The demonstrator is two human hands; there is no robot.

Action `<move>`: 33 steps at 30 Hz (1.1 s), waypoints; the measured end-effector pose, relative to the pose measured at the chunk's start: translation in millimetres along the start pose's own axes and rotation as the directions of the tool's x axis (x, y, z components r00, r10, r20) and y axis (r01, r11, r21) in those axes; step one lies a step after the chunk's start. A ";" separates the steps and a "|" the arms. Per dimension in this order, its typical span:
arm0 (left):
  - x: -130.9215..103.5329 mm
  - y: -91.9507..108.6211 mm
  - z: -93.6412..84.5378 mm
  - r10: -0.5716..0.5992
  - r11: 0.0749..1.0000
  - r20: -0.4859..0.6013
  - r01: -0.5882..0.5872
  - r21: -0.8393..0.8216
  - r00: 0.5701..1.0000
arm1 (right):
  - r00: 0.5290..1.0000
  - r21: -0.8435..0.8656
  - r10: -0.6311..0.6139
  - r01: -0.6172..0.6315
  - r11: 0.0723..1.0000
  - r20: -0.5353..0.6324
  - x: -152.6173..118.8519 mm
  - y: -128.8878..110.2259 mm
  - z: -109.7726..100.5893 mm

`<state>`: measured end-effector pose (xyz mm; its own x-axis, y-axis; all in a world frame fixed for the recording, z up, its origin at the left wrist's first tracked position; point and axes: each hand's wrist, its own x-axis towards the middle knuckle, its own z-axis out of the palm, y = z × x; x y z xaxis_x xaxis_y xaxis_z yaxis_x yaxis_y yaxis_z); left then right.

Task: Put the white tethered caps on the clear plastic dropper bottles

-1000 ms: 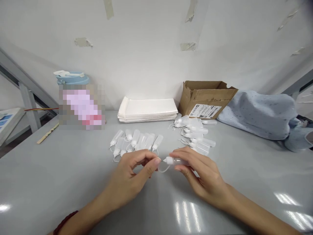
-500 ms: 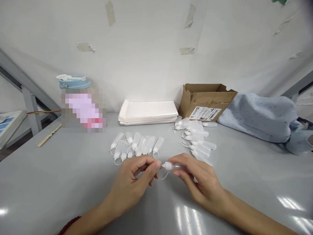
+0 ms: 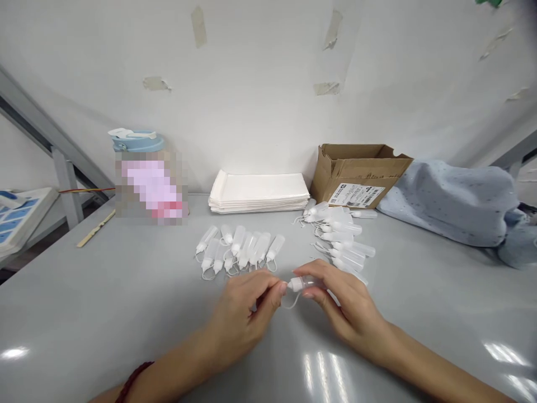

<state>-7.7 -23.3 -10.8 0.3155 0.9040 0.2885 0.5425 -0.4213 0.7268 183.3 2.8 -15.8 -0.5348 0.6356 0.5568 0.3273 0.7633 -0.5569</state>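
Observation:
My right hand [image 3: 346, 299] is closed round the clear body of a small plastic dropper bottle [image 3: 297, 284], which lies sideways with its white nozzle pointing left. At the nozzle's end, my left hand [image 3: 254, 308] pinches the small tip cap between thumb and forefinger; the fingers mostly hide the cap. A thin white strap loops below the neck toward the left fingers. Beyond my left hand lies a group of similar dropper bottles [image 3: 239, 246] with looped straps. Behind my right hand, another pile of dropper bottles [image 3: 342, 235] has straps hanging loose toward the left.
A stack of white paper sheets or envelopes [image 3: 260, 193] rests against the wall. To its right stand an open cardboard box [image 3: 361, 168] and a light blue cloth [image 3: 457, 201]. At the left are a blue-lidded container [image 3: 138, 144] and a thin strip [image 3: 96, 228] on the grey table [image 3: 126, 302].
The view has shifted slightly, so everything appears a little further right. My left fingers have curled in more at the nozzle tip. My right hand keeps the bottle in the same grip.

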 end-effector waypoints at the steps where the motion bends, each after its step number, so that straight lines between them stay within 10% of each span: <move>1: 0.1 -0.2 -0.3 -0.007 1.000 0.019 0.007 0.011 1.000 | 1.000 -0.001 0.010 -0.009 1.000 0.025 -1.1 0.7 0.1; 7: 6.5 -1.0 -26.4 -0.002 0.990 0.102 -0.012 0.139 0.995 | 0.953 -0.073 0.121 -0.105 0.992 0.278 -2.0 -1.4 -4.5; 11: 11.4 -10.7 -59.9 -0.041 0.941 -0.387 0.166 0.296 0.921 | 0.969 -0.210 0.165 -0.125 0.970 0.186 2.5 3.2 -16.4; 14: 13.2 -15.3 -72.2 -0.068 0.917 -0.543 0.267 0.297 0.837 | 0.982 -0.236 0.179 -0.160 0.958 0.062 4.7 7.9 -21.2; 19: 12.5 -4.9 -47.3 -0.149 0.979 -0.150 0.167 0.118 0.977 | 0.990 -0.274 0.101 -0.072 0.959 0.094 2.9 6.9 -10.2; 23: 10.2 1.5 -24.1 -0.223 0.971 0.119 0.232 -0.064 0.968 | 0.976 -0.371 -0.021 0.103 0.923 0.218 -2.0 7.5 1.0; 33: 9.3 -3.2 -29.8 -0.239 0.958 0.118 0.254 -0.132 0.964 | 0.972 -0.319 0.053 0.022 0.948 0.227 1.7 1.5 -9.8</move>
<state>-29.7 -11.4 8.2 0.2664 0.9634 0.0310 0.4970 -0.1649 0.8519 190.6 6.1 -9.6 -0.6793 0.6326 0.3720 0.5465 0.7743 -0.3190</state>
